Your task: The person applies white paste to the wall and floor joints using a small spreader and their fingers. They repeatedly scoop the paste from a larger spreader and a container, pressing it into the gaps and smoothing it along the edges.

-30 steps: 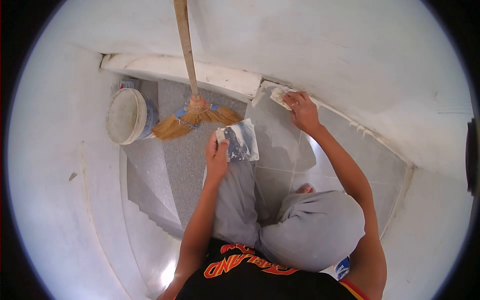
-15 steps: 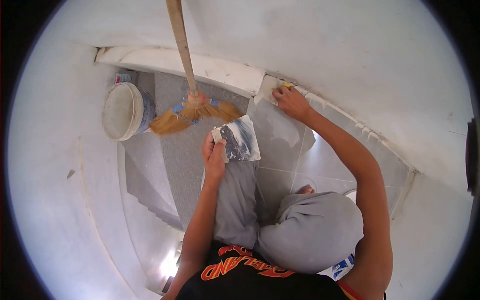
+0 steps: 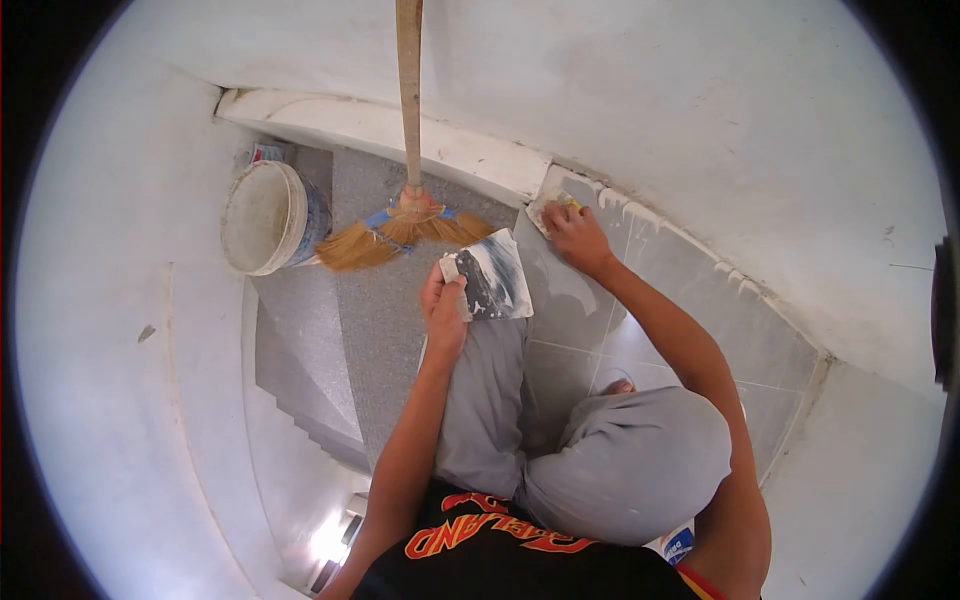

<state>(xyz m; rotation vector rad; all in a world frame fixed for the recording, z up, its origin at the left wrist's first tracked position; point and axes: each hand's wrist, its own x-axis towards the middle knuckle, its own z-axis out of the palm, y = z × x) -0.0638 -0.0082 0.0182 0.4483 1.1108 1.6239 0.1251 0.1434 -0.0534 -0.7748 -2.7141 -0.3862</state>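
Observation:
My left hand (image 3: pixel 444 305) is closed on the near-left edge of a square plate (image 3: pixel 497 275) smeared with white and dark paste, held above my knee. My right hand (image 3: pixel 577 238) grips a small scraper (image 3: pixel 543 213) with a bit of yellow at its handle, low over the grey floor tiles (image 3: pixel 560 330) near the end of the white ledge (image 3: pixel 400 135). The exact contact of its blade is hidden. White paste lines the joint (image 3: pixel 700 250) between the tiles and the wall.
A broom (image 3: pixel 410 225) stands with its bristles on the grey speckled floor, its handle rising past the ledge. At the left is a whitish bucket (image 3: pixel 265 218). Steps (image 3: pixel 300 390) descend at the lower left. A blue and white container (image 3: pixel 677 543) is beside my right arm.
My right hand has drawn back from the wall joint toward me with the scraper. The view has shifted slightly, and my left hand still holds the plate.

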